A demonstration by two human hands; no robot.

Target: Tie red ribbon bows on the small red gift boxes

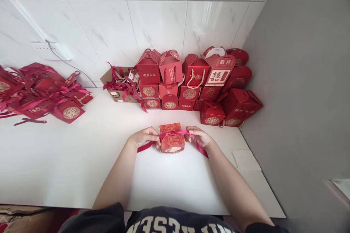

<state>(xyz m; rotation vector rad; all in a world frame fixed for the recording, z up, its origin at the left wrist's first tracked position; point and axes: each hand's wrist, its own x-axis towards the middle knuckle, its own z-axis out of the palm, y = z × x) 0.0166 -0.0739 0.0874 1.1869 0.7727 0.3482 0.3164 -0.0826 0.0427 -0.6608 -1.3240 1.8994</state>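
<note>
A small red patterned gift box (172,145) lies on the white table in front of me, with a twisted gold cord along its near edge. Across its top runs a crimson ribbon (175,133). My left hand (146,137) pinches the ribbon at the box's left side, and a loose tail hangs out below that hand. On the right side, my right hand (199,136) grips the other end between thumb and fingers, its tail trailing toward my forearm. Both hands are close beside the box; whether the ribbon is knotted is hard to make out.
Stacked red gift boxes (169,91) stand against the tiled wall. An open cardboard box (124,95) holds ribbons and tags. Ribboned boxes (49,93) are piled at the left. A grey panel (295,98) bounds the white table (82,164) on the right, near a pale flat square (246,160).
</note>
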